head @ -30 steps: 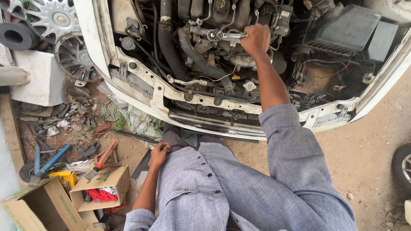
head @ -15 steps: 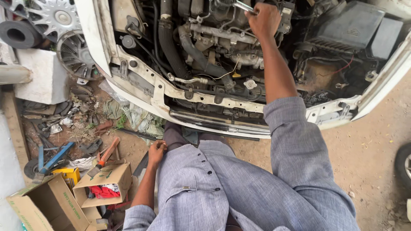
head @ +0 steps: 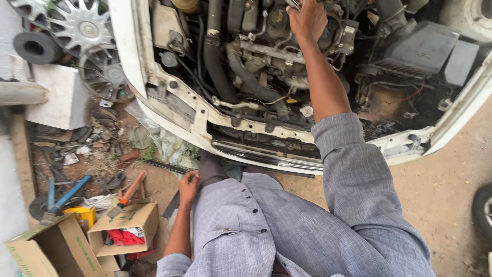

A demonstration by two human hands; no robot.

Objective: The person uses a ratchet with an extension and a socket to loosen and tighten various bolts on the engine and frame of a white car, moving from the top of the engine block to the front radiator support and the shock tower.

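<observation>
I stand at the open engine bay [head: 266, 66] of a white car with its front bumper off. My right hand [head: 307, 19] reaches deep over the engine and is closed on a metal wrench [head: 293, 4], whose end shows at the top edge. My left hand [head: 188, 185] hangs down by my hip with its fingers curled; I cannot make out anything in it. I wear a grey buttoned shirt [head: 287, 225].
On the dirt to the left lie two open cardboard boxes [head: 123, 228], an orange-handled tool [head: 128, 194], a blue-handled tool [head: 66, 192], rags and scrap. Silver hubcaps [head: 84, 31], a black tyre [head: 36, 47] and a white block [head: 59, 97] sit at the back left.
My right hand has moved farther back over the engine with the wrench. The view has shifted closer and lower. My left hand stays by my hip.
</observation>
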